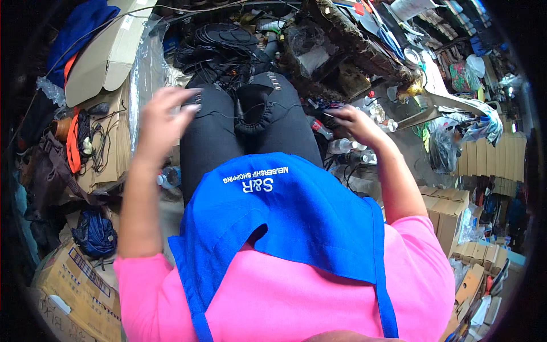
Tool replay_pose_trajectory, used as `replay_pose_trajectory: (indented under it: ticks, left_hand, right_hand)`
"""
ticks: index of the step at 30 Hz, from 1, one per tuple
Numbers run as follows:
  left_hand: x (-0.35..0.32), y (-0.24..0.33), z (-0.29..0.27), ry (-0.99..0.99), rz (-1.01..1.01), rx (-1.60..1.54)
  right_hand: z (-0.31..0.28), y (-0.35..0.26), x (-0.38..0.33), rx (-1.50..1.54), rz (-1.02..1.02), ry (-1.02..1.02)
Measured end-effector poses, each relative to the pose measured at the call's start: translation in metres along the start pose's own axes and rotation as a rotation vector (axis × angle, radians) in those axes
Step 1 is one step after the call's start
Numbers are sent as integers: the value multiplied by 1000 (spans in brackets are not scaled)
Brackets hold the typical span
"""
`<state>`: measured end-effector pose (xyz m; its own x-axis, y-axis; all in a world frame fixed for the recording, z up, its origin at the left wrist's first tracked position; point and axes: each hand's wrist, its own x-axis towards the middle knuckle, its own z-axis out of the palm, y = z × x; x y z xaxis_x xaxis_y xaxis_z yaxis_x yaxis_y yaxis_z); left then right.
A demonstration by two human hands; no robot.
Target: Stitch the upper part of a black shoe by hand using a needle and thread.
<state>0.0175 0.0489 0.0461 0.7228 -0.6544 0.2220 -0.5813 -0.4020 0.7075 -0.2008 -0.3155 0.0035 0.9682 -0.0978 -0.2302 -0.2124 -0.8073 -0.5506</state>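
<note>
Pink top (pixel 285 296); blue apron (pixel 296 216); black trousers (pixel 211 137)

Two hands (pixel 162 122), one black shoe upper (pixel 259 111), one blue apron (pixel 296 216), several small bottles (pixel 347 147).

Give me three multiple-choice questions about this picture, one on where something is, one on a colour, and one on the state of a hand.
1. Where does the black stitched shoe upper lie?
A. On the person's lap
B. Inside a cardboard box
C. On a shelf at the far right

2. What colour is the apron worn over the pink shirt?
A. Green
B. Blue
C. White

3. How is the left hand?
A. Closed round a bottle
B. Flat on a cardboard box
C. Raised with fingers spread, holding nothing that can be seen

Answers:
1. A, it rests across the dark trousers between the two hands.
2. B, the apron is bright blue with white print.
3. C, the hand is blurred and lifted above the left thigh with fingers apart, while the right hand reaches toward the small bottles at the right.
</note>
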Motion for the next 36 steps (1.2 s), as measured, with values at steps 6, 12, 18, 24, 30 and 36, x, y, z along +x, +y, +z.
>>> replay_pose_trajectory:
  ticks: [6, 12, 18, 24, 30, 36]
  left_hand:
    - [44, 25, 79, -376, 82, -271]
    - [68, 10, 88, -569, -32, -377]
    - [70, -2, 94, -711, -153, -626]
    - [69, -7, 91, -779, -89, -615]
    - [71, 0, 88, -875, -30, -442]
    - [75, 2, 86, -888, 130, -279]
  right_hand:
    - [4, -88, 76, 396, -89, 38]
    - [11, -77, 92, 338, -139, 0]
    - [16, -80, 92, 452, -217, -69]
    - [35, -80, 73, 501, -184, 72]
    - [26, -93, 58, 162, -317, 214]
    - [-2, -120, 69, -381, -425, -39]
